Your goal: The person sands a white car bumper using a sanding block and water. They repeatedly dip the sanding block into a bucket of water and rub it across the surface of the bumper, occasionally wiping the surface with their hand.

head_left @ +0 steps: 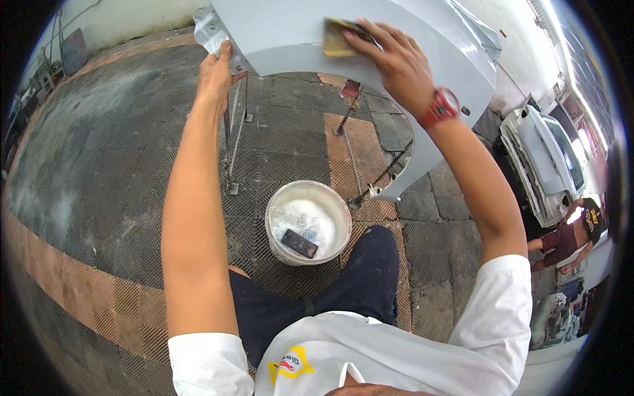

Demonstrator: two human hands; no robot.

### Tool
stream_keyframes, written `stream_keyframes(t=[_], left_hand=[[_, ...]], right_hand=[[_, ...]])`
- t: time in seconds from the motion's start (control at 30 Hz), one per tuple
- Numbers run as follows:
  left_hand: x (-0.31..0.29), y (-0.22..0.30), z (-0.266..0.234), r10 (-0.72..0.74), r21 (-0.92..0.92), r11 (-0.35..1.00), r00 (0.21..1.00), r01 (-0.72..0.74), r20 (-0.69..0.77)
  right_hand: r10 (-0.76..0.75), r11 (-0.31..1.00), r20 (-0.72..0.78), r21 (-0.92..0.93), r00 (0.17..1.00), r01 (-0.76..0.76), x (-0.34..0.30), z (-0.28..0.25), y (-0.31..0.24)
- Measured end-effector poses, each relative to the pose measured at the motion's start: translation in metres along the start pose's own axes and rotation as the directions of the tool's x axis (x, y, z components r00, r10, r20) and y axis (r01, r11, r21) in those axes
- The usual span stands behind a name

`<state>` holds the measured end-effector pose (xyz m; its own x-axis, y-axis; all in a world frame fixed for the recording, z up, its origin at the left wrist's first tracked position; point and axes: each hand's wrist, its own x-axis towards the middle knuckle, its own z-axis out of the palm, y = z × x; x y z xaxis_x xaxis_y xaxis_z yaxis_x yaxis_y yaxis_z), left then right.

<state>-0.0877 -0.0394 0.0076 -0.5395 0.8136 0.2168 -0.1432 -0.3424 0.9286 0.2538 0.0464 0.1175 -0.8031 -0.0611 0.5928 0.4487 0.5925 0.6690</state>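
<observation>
Head view, places given from the grey car panel (297, 33):

- Car panel: curved, primer grey, resting on a thin metal stand (232, 142) at the top of the view.
- Right hand (389, 59): flat on the panel face, fingers spread, pressing a yellow-brown sanding sheet (338, 39) against it.
- Left hand (216, 76): closed around the panel's left edge, steadying it.
- White bucket (308, 222): on the floor below the panel, holding cloudy water and a dark block (299, 243).
- Another person (571, 237): well to the right.

Step judged: sanding the panel. The next stroke calls for even pressure and a firm left hold.
</observation>
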Motion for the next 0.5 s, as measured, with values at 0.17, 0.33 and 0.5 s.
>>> stream_keyframes(t=[0.17,0.33,0.5], left_hand=[[-0.009,0.013,-0.004,0.049,0.039,0.998,0.997,-0.047,-0.053],[0.001,0.002,-0.011,0.054,0.026,0.998,0.998,-0.053,-0.044],[0.006,-0.003,-0.001,0.064,-0.006,0.998,0.997,-0.064,-0.038]], right_hand=[[0.051,0.998,-0.037,0.039,0.998,-0.05,0.061,0.008,-0.021],[-0.038,0.999,0.037,0.038,0.999,0.036,-0.001,0.004,-0.021],[0.015,1.0,-0.073,0.015,0.997,-0.014,0.077,0.019,-0.018]])
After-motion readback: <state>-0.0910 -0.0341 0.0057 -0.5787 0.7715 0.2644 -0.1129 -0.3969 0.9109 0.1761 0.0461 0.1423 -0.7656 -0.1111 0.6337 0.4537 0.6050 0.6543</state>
